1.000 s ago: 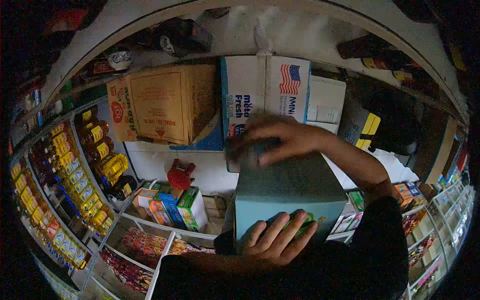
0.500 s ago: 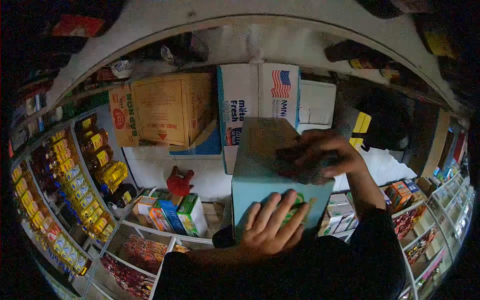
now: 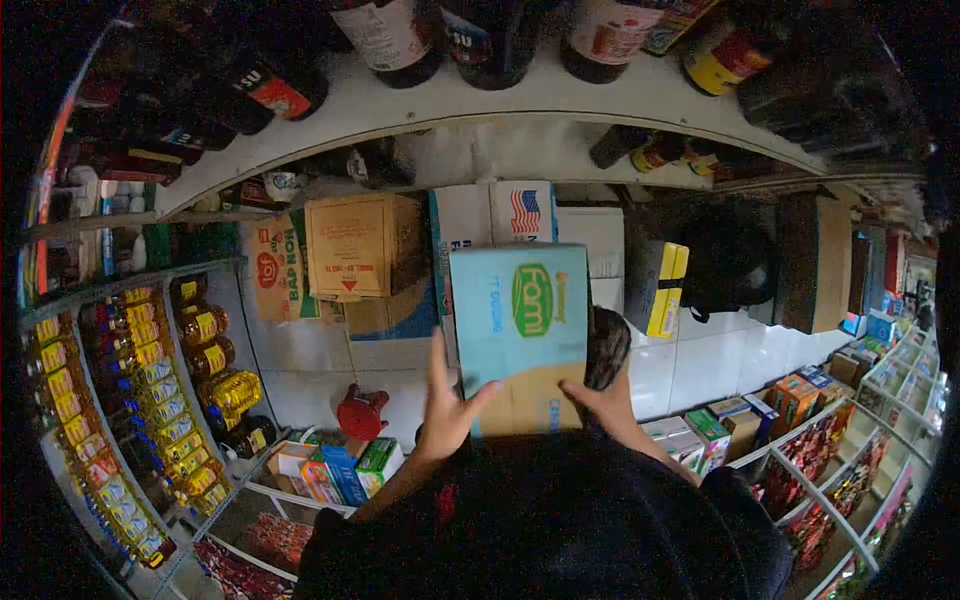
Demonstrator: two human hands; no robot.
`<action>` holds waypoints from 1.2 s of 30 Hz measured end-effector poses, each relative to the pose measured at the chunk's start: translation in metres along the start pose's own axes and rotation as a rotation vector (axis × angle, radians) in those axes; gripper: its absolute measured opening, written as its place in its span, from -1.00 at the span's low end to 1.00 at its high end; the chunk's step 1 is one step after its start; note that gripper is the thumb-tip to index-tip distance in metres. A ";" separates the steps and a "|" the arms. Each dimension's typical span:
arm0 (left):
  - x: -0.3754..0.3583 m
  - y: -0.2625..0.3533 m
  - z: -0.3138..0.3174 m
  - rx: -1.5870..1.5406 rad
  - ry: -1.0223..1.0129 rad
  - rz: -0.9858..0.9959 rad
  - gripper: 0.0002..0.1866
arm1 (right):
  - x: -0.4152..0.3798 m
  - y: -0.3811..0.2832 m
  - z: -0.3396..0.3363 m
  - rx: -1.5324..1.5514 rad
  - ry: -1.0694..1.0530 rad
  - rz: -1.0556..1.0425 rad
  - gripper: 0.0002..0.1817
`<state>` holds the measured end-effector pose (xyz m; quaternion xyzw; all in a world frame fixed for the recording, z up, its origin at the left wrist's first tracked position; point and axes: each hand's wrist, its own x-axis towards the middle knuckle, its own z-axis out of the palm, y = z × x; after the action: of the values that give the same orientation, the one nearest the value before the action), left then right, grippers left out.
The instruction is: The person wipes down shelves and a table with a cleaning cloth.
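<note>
A Fami carton [image 3: 522, 335], light blue with a green oval logo and a tan lower part, is directly before me. My left hand [image 3: 448, 405] is at its left side, fingers stretched out and thumb touching the carton's face near the lower left edge. At the opposite side, my right hand [image 3: 610, 400] holds a dark crumpled cloth [image 3: 607, 350] against the carton, its thumb near the lower right edge. The cloth partly hides the right fingers. What supports the carton underneath is hidden.
Brown cartons [image 3: 350, 245] and a white-and-blue carton [image 3: 485, 215] stand on the tiled floor ahead. Bottles line a shelf [image 3: 500, 125] above. Oil bottles [image 3: 165, 400] fill the left rack. A red object [image 3: 362, 412] and a black bag [image 3: 725, 255] are nearby.
The carton now shows its logo face more fully. My left hand has moved from its face to the left side; my right hand and cloth have gone from its top to the right side.
</note>
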<state>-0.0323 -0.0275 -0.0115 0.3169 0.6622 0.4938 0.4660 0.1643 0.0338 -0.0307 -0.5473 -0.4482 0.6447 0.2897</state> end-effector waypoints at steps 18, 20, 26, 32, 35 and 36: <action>0.099 -0.027 -0.006 0.079 -0.171 0.156 -0.34 | 0.071 -0.004 0.030 0.158 0.097 -0.244 -0.28; 0.102 -0.044 -0.007 0.140 -0.102 0.271 -0.35 | 0.066 0.000 0.031 0.220 0.120 -0.262 -0.26; 0.067 -0.002 0.003 0.386 0.009 0.295 -0.25 | 0.035 0.029 0.020 0.020 0.121 -0.260 -0.33; -0.014 -0.012 0.066 0.849 -0.108 0.938 -0.41 | -0.060 0.064 -0.064 -0.149 -0.357 -0.143 -0.45; -0.058 -0.030 0.132 0.575 -0.582 0.727 -0.33 | -0.114 0.082 -0.109 0.185 -0.003 -0.112 -0.42; -0.074 -0.033 0.159 0.554 -0.685 0.737 -0.27 | -0.124 0.092 -0.127 0.276 0.042 -0.088 -0.45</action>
<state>0.1436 -0.0461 -0.0325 0.7789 0.4241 0.3009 0.3506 0.3269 -0.0795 -0.0573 -0.4955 -0.3729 0.6753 0.3993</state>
